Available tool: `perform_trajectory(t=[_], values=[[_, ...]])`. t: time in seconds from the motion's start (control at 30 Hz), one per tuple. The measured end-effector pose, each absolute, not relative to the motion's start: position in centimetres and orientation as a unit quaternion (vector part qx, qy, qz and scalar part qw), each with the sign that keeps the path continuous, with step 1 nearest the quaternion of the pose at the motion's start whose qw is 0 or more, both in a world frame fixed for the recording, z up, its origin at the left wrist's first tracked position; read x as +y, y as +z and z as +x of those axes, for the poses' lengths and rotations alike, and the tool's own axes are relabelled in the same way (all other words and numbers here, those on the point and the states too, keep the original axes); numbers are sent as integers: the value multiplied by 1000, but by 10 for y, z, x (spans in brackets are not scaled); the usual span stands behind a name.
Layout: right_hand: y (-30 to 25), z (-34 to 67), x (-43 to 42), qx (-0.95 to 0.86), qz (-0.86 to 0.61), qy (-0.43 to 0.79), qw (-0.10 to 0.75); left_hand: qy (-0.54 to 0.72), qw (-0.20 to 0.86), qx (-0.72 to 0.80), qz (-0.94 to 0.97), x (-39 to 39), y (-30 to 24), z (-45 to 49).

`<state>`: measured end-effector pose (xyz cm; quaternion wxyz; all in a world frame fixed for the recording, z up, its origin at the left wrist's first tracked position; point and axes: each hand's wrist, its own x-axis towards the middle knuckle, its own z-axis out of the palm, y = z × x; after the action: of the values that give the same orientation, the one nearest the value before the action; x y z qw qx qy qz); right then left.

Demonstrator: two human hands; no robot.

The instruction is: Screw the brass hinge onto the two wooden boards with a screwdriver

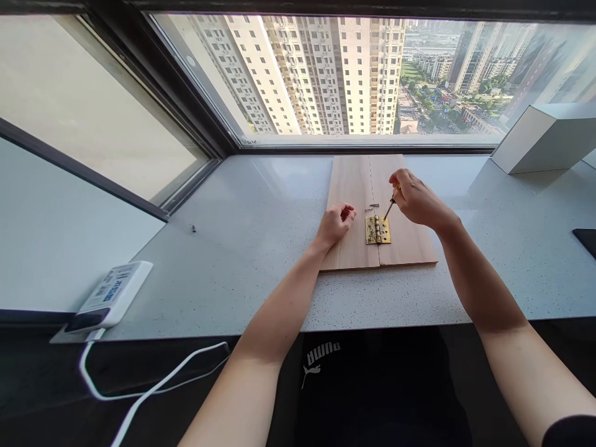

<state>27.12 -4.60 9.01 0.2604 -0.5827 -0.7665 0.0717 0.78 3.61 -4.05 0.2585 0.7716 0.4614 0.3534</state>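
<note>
My right hand grips the screwdriver, fingers closed about its handle, the shaft slanting down to the far part of the hinge's right leaf. The brass-coloured hinge lies across the seam of two boards, near their near edge. My left hand lies over the left board, fingers curled; whether they pinch anything, I cannot tell. Loose screws lie just beyond the hinge.

The head camera looks forward and down over the hands.
</note>
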Motion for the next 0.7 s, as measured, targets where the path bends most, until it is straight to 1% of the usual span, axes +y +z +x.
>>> perform_trajectory(t=[0.1, 0.17, 0.23, 0.3, 0.4, 0.47, 0.53, 0.63, 0.7], values=[[94, 272, -48, -778, -578, 59, 238, 355, 257, 461, 772, 36, -41, 8], [95, 273, -47, -754, -621, 24, 213, 354, 254, 461, 773, 36, -40, 8], [95, 277, -47, -729, -654, 17, 200, 352, 251, 461, 775, 36, -40, 8], [93, 284, -45, -727, -650, 47, 215, 350, 251, 461, 776, 37, -40, 8], [90, 294, -41, -752, -597, 105, 258, 349, 254, 460, 776, 37, -41, 7], [90, 295, -39, -769, -566, 117, 273, 355, 253, 458, 775, 37, -41, 8], [91, 291, -38, -773, -567, 92, 270, 361, 251, 458, 772, 37, -41, 9], [92, 277, -42, -751, -614, 35, 239, 364, 249, 462, 769, 36, -41, 11], [92, 268, -47, -740, -633, 25, 225, 362, 251, 462, 770, 36, -40, 11]])
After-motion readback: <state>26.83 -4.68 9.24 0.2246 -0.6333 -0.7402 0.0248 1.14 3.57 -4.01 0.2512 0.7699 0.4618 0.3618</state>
